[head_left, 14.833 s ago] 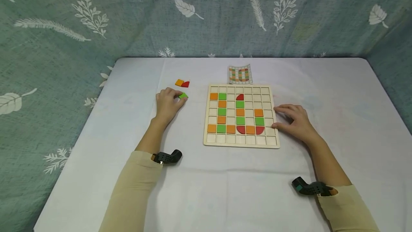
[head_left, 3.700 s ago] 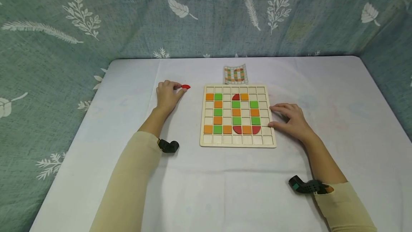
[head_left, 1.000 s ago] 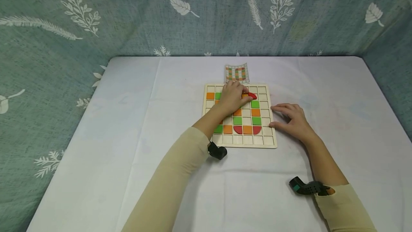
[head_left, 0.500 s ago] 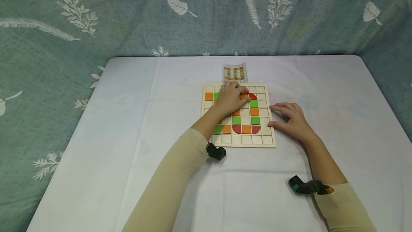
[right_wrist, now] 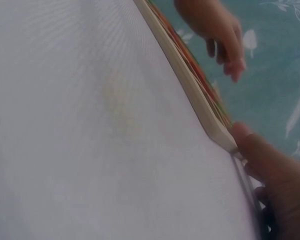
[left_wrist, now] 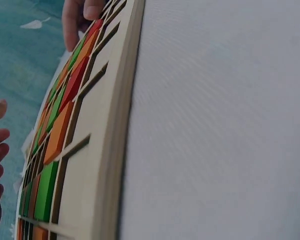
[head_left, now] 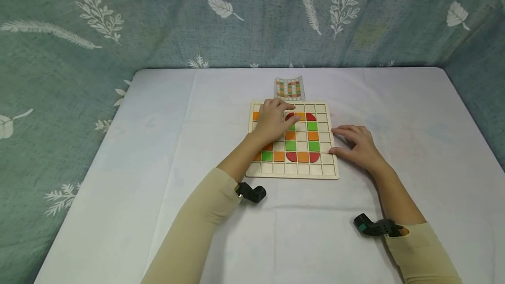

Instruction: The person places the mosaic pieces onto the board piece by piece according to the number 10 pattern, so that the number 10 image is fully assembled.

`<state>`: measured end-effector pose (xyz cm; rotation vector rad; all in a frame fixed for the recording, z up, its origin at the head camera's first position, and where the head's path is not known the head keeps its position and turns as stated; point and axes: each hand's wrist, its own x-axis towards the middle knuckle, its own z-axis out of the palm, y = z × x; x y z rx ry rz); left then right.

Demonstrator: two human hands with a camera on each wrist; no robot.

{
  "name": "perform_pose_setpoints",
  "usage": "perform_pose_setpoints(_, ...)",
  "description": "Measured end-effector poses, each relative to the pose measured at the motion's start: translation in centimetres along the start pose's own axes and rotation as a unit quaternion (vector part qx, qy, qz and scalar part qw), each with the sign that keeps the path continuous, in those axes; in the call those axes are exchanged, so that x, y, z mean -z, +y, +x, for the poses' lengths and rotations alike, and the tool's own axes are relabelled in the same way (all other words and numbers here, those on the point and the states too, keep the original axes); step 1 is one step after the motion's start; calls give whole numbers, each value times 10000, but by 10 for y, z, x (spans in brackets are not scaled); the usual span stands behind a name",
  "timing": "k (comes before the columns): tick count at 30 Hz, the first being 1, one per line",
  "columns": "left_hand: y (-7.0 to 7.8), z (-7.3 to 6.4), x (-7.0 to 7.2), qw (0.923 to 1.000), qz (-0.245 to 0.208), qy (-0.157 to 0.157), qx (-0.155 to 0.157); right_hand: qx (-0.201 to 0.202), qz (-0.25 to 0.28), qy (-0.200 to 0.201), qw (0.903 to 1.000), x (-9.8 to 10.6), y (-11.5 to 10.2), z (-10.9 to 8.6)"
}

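A pale wooden grid board (head_left: 289, 170) lies on the white table, with orange and green square tiles and red quarter-round tiles in its cells. Over the upper left of the board hovers my left hand (head_left: 272, 119), fingers loosely bent and holding nothing; it hides some tiles. A red quarter-round tile (head_left: 311, 117) sits flat in an upper-right cell, right of an orange tile (head_left: 300, 116). With thumb and fingertips, my right hand (head_left: 359, 146) touches the board's right edge. In the right wrist view the right thumb (right_wrist: 255, 150) rests at the board's corner.
Behind the board lies a small printed card (head_left: 289, 88) with a coloured grid pattern. A white cloth (head_left: 118, 179) covers the table. Green leaf-patterned fabric (head_left: 252, 21) hangs behind it and at the sides.
The red quarter-round tile was carried from the left of the table into the upper-right cell and let go. My left hand has drawn back leftward. My right hand stays at the edge.
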<state>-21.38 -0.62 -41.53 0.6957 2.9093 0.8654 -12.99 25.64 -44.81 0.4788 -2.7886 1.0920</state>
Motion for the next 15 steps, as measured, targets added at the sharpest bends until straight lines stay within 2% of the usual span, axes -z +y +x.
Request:
perform_pose_setpoints(3,-4,-7,6,9992,-332,120,181,-20,-62,-94,9999,0,-1,1)
perform_pose_setpoints(5,-9,-12,10,9991,-329,204,180,-28,-124,-179,9998,0,-3,2)
perform_pose_setpoints(10,-24,-27,21,9997,14,215,102,-212,-285,-450,9984,3,-10,4)
perform_pose_setpoints(15,-33,-46,33,9987,391,-60,310,-452,-228,-897,9947,10,-20,6)
